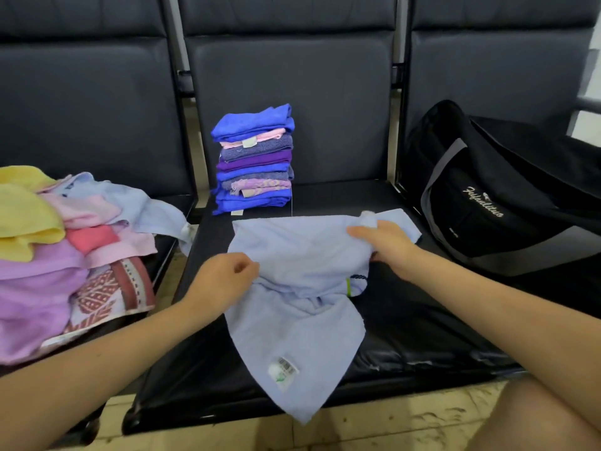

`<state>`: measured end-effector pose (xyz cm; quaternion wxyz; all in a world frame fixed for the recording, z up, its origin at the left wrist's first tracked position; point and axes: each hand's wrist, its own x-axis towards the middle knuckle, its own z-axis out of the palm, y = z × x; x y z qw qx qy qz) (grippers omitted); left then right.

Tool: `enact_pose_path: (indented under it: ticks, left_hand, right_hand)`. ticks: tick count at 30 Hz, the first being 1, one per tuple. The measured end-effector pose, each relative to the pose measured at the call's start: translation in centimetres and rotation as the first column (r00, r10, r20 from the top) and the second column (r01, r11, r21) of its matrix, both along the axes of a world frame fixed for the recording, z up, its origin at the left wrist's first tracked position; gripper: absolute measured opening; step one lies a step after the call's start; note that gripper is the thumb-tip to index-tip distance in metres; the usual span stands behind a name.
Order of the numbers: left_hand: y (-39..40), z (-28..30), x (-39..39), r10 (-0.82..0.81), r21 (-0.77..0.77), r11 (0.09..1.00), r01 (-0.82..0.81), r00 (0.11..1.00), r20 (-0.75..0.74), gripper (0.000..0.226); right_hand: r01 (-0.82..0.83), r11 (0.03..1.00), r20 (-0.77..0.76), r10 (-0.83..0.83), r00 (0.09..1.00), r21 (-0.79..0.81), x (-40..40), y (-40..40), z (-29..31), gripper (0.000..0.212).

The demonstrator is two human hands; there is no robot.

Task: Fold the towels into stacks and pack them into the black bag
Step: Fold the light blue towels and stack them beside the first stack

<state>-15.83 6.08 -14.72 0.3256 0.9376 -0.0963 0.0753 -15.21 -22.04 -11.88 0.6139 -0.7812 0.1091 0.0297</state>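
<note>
- Plainly, the light blue towel [292, 271] lies crumpled on the middle black seat [406, 320], directly between the two hands. Its long axis runs away from the person: the far edge is spread out toward the folded stack, while the near corner, which carries a white barcode label [283, 369], hangs over the front lip of the seat.
- The left hand [224, 278] is at the towel's left edge, about midway along it. Its fingers are curled in with the thumb against them, and it appears to pinch the edge of the cloth.
- The right hand [383, 242] is at the far right corner, a little further from the person than the left. Its fingers are bent round a bunched fold of the towel and it grips that fold.
- Both hands are equally close to the cloth. In my judgement, the coming move depends on drawing the two held points apart to flatten the towel before it is folded along its long axis.
- The stack of folded towels [253, 157] stands upright at the back of the same seat, just beyond the towel's far edge and apart from it.
- The heap of unfolded towels [71, 255] sits on the seat to the left, nearer the left hand.
- The black bag [487, 190] rests on the seat to the right, nearer the right hand. I cannot tell whether its opening is unzipped.
</note>
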Motion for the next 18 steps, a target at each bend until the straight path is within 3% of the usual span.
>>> enact_pose_path:
  ticks: [3,6,10,12,14,16,18]
  left_hand:
    - [-0.9,-1.4,-0.7,-0.071,0.174,0.980,0.096,0.987,-0.147,0.040]
    - [-1.9,-2.0,-0.6,-0.060,0.265,0.962,0.069,0.997,-0.043,0.045]
    - [-2.6,-2.0,0.6,0.027,0.334,0.942,-0.021,1.000,-0.012,0.045]
    - [-3.1,-2.0,1.5,0.078,0.209,0.977,-0.051,0.990,-0.121,0.047]
    - [-4.0,-1.7,2.5,0.084,-0.049,0.994,-0.102,0.955,-0.284,0.043]
    - [-5.1,-1.0,3.2,0.045,-0.400,0.887,-0.232,0.904,-0.426,0.034]
    - [-5.9,-0.5,3.3,0.008,-0.570,0.744,-0.349,0.858,-0.514,0.025]
  right_hand:
    - [0.072,0.969,0.035,-0.083,0.996,0.236,0.5,0.2,0.8,0.031]
    - [0.092,0.915,0.010,-0.104,0.995,0.394,0.6,0.6,1.1,0.028]
    - [0.019,0.909,0.023,-0.032,0.999,0.416,0.9,1.0,0.6,0.039]
    - [-0.104,0.939,0.022,0.103,0.994,0.328,0.6,1.0,0.1,0.055]
    - [-0.287,0.947,0.001,0.290,0.957,0.146,0.2,1.1,-0.4,0.043]
    - [-0.425,0.905,-0.050,0.423,0.905,-0.021,-0.4,1.4,-1.1,0.029]
    - [-0.490,0.859,-0.112,0.478,0.871,-0.151,-0.6,1.7,-1.5,0.033]
